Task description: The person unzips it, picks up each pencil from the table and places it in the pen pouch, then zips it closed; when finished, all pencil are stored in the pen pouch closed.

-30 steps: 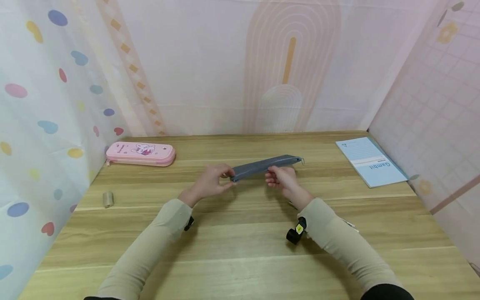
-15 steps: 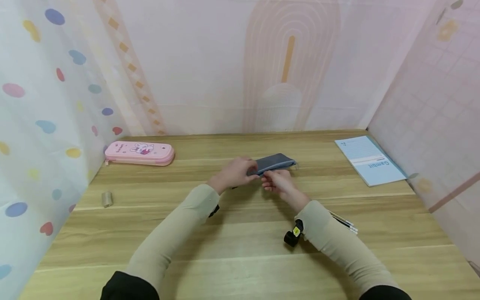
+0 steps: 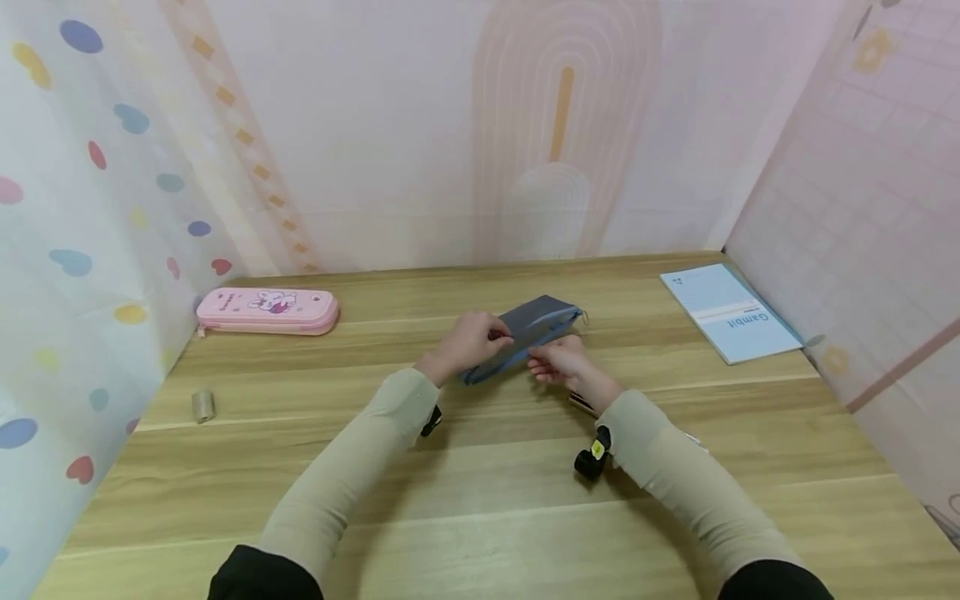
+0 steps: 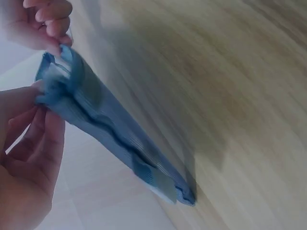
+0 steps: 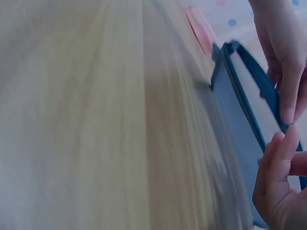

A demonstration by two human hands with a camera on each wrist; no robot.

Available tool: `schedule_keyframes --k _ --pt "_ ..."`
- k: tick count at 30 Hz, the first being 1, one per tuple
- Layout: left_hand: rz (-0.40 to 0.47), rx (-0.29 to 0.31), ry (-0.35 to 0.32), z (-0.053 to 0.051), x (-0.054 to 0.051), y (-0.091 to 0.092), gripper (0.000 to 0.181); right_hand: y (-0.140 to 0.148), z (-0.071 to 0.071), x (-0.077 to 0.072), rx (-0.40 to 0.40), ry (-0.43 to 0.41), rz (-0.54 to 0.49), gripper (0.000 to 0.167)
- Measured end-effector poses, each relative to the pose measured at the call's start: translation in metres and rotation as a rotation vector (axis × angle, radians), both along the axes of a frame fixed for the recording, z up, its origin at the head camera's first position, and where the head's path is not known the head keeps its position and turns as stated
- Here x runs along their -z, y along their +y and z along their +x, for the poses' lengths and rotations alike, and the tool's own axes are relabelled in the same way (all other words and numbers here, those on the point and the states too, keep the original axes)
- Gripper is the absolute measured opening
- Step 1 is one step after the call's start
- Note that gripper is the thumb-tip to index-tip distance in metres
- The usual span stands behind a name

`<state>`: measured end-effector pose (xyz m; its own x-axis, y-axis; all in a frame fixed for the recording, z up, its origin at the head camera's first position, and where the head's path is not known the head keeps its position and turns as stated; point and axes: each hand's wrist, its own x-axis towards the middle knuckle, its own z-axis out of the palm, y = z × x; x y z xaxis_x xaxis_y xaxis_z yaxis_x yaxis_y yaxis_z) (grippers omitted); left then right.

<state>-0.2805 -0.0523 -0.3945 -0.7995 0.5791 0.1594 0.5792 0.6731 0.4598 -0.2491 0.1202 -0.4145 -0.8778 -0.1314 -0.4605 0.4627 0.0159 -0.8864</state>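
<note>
A grey-blue zippered pencil pouch (image 3: 534,315) is held just above the table, its long mouth gaping open. In the head view my left hand (image 3: 471,340) pinches the far rim of the mouth between thumb and fingers. My right hand (image 3: 564,363) pinches the near rim, close to the pouch's right half. The left wrist view shows the teal zipper edges of the pouch (image 4: 112,127) spread apart between both hands. From the right wrist, the left fingers (image 5: 288,91) and the right fingers (image 5: 280,158) nearly meet at the rim. What lies inside cannot be made out.
A pink pencil case (image 3: 267,313) with a rabbit print lies at the back left. In front of it stands a small grey-beige cylinder (image 3: 202,406). A light blue notebook (image 3: 733,313) lies at the back right. Slim pens (image 3: 581,404) are partly hidden under the right forearm.
My left hand has slid right from the pouch's left end to its far rim. The pouch's mouth has spread from closed to gaping. My right hand has barely moved.
</note>
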Motion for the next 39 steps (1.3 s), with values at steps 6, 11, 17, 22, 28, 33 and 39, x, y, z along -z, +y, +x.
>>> schedule_keyframes --k 6,11,17,22,28,33,39 --pt "0.082 -0.018 -0.029 -0.001 0.0 0.002 0.014 0.007 -0.002 0.0 -0.02 -0.029 0.077 0.016" --pt "0.1 -0.013 -0.052 -0.002 0.005 0.003 0.014 0.011 -0.003 0.001 0.005 -0.011 0.074 0.009" --pt "0.084 -0.018 -0.074 -0.001 0.011 0.0 0.014 0.027 -0.002 0.0 -0.029 0.073 0.163 0.021" --pt "0.056 -0.019 -0.106 0.002 0.015 -0.002 0.013 0.054 0.003 -0.003 -0.101 0.189 0.351 0.022" --pt "0.033 -0.03 -0.156 0.002 0.018 0.0 0.015 0.092 0.016 -0.014 -0.263 0.378 0.564 0.022" --pt "0.028 -0.029 -0.194 0.0 0.018 0.002 0.017 0.122 0.031 -0.022 -0.447 0.531 0.744 0.014" --pt "0.012 -0.023 -0.186 -0.004 0.017 0.002 0.016 0.143 0.046 -0.024 -0.581 0.572 0.877 0.008"
